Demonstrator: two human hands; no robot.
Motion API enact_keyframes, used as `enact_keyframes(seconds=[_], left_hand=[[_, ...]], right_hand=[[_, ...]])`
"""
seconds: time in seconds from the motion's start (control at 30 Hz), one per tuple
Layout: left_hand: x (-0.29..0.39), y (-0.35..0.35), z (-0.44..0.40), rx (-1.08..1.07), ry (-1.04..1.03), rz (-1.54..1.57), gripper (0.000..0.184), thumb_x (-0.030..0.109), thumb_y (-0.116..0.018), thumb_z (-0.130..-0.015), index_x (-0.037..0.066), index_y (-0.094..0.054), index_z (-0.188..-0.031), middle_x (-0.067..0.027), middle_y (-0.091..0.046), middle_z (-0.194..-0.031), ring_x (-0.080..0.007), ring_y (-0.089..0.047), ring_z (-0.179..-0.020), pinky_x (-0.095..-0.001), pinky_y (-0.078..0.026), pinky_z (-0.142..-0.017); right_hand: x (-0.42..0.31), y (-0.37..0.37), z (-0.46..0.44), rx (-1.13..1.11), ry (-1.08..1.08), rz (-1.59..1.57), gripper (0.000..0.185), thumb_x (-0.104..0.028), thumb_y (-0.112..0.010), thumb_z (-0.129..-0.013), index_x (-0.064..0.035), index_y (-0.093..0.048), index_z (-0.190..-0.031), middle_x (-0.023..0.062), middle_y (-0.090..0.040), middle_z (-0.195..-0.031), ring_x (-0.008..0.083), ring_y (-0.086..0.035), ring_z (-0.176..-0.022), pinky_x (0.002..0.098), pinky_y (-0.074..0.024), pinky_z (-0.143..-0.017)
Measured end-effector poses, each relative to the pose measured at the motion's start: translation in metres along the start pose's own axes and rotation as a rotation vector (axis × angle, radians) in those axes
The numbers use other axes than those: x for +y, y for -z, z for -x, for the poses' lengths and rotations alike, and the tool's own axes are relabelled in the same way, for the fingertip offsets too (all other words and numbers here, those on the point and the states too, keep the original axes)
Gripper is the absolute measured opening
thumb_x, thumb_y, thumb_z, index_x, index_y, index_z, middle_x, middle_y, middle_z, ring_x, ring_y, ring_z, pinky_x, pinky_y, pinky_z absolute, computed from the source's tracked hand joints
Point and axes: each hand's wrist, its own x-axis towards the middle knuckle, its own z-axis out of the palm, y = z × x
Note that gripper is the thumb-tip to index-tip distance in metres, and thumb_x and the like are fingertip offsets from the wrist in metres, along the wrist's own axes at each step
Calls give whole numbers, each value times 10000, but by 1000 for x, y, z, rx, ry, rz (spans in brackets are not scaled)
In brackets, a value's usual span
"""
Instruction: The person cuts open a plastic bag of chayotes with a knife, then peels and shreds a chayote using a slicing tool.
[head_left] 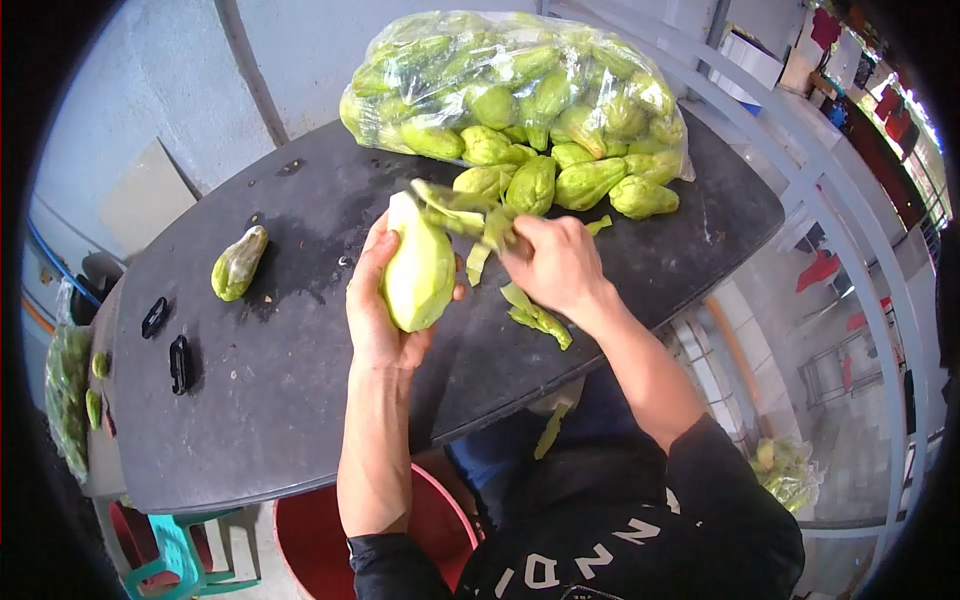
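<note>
Left hand (375, 297): your grip clasps a peeled chayote (420, 275)
Right hand (555, 262): your grip is by blurred peel (458, 219); whether it pinches, you cannot tell
Bench (285, 400): bagged chayotes (520, 85), far side

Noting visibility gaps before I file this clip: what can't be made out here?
Head: any tool in the right hand's grip; motion blur and peel strips obscure it.
Head: the peeled fruit's underside; its body and the left hand's grip cover it.
Head: the count in the plastic bag; overlap and glare.
Head: the red tub's full interior; left arm, table and lower frame edge.
</note>
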Motion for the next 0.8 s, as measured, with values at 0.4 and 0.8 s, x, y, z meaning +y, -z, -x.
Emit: enact_keyframes(seconds=[0.4,0.8], left_hand=[[0,10,-10,274,-61,287,431,443,-577,-946,59,-586,-1144,-110,-651,-1055,-235,-622,-965,-427,-527,-792],[-3,24,-9,111,86,399,462,478,-547,-941,42,-627,-1069,-134,-678,-976,-259,-657,-905,-412,-537,-834]], right_hand=[[-17,6,9,13,84,-10,238,-168,-752,-715,-52,-544,-718,113,-617,-629,357,-644,-618,444,-506,-555],[-33,-6,20,116,419,152,230,-144,-725,-663,-101,-499,-677,46,-569,-587,241,-621,-550,368,-490,-543]])
